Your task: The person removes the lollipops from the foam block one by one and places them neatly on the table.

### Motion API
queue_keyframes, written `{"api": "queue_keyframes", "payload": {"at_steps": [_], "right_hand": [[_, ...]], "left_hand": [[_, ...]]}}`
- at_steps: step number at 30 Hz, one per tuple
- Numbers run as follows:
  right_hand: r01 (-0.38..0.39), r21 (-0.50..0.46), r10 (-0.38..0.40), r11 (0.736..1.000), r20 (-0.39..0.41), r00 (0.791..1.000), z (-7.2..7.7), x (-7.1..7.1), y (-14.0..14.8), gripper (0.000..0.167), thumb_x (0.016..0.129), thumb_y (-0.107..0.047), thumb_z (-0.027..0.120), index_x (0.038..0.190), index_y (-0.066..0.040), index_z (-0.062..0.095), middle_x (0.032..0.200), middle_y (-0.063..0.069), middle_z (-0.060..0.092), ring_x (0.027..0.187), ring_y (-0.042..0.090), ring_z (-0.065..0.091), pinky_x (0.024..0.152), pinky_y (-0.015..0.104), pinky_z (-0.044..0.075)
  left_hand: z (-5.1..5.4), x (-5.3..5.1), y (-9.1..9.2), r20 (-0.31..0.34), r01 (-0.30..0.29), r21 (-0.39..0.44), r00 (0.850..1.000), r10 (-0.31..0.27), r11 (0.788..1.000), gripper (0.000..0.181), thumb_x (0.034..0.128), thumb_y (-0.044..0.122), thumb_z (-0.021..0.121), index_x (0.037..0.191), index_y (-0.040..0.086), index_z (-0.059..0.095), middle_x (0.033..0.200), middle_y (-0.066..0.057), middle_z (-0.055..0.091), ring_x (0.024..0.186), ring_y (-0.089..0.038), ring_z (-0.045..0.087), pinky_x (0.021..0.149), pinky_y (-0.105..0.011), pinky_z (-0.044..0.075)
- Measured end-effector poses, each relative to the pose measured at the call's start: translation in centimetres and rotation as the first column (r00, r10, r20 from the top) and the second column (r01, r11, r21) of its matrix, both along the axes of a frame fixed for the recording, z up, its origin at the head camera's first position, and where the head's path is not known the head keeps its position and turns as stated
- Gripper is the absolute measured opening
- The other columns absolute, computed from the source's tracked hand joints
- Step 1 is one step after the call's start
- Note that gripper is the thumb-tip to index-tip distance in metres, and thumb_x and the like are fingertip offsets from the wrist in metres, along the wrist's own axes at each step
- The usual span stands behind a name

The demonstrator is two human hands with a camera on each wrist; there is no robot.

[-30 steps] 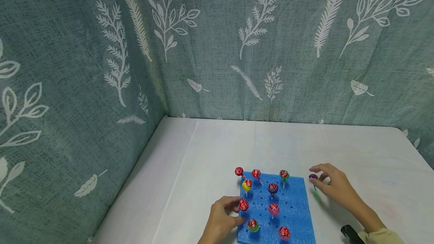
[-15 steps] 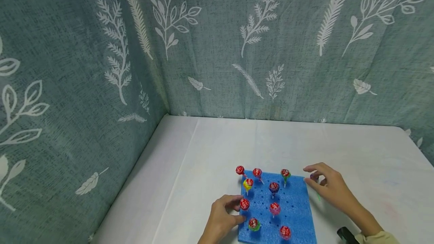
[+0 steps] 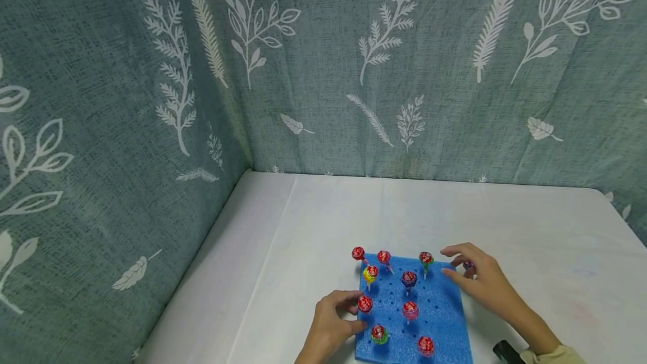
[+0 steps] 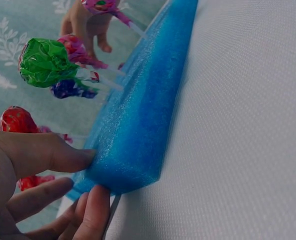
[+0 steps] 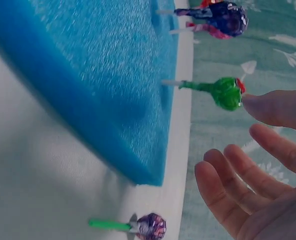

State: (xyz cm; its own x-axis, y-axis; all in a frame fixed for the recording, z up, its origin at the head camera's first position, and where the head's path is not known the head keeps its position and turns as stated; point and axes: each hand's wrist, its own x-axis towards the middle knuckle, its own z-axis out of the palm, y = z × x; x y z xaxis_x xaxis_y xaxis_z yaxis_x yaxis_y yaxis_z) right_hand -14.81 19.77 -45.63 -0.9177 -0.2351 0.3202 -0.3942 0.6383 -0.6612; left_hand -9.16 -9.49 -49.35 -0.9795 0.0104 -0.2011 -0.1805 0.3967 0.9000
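Observation:
A blue foam board with small holes bears several wrapped lollipops standing on their sticks. My left hand holds the board's left edge, with the thumb and fingers at one corner in the left wrist view; a red lollipop stands by its fingertips. My right hand is held over the board's far right corner, its fingers apart and nothing between them. Near its thumb in the right wrist view is a green lollipop. A purple lollipop with a green stick lies on the table, mostly hidden by the hand in the head view.
The white table reaches back to a green leaf-patterned curtain, which also hangs along the left side. A black object is at the right wrist, beside the sleeve.
My right hand has moved left, from around the purple lollipop to the board's corner, and the lollipop stays on the table. My left hand keeps its place.

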Motion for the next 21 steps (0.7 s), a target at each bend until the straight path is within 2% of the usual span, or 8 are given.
{"api": "queue_keyframes", "payload": {"at_steps": [9, 21], "right_hand": [[-0.033, -0.046, 0.034, 0.998, 0.021, 0.999, -0.3, -0.2, -1.2, 0.033, 0.080, -0.008, 0.074, 0.110, -0.005, 0.061, 0.104, 0.013, 0.063, 0.083, 0.023, 0.062, 0.059, 0.022, 0.054], [-0.061, -0.115, 0.065, 0.991, 0.030, 0.997, -1.5, -0.4, -2.4, 0.036, 0.080, -0.006, 0.074, 0.112, -0.006, 0.059, 0.104, 0.006, 0.063, 0.084, 0.023, 0.062, 0.060, 0.023, 0.055]], "left_hand": [[0.0, 0.1, -0.1, -0.028, 0.003, 0.000, 1.000, -0.003, 1.000, 0.051, 0.0601, -0.002, 0.084, 0.107, 0.014, 0.071, 0.080, 0.004, 0.058, 0.080, -0.013, 0.054, 0.082, -0.036, 0.049], [-0.2, 0.1, 0.0, -0.021, 0.001, -0.002, 1.000, -0.001, 1.000, 0.050, 0.0605, -0.002, 0.083, 0.106, 0.015, 0.071, 0.080, 0.004, 0.059, 0.080, -0.013, 0.054, 0.085, -0.037, 0.048]]}}
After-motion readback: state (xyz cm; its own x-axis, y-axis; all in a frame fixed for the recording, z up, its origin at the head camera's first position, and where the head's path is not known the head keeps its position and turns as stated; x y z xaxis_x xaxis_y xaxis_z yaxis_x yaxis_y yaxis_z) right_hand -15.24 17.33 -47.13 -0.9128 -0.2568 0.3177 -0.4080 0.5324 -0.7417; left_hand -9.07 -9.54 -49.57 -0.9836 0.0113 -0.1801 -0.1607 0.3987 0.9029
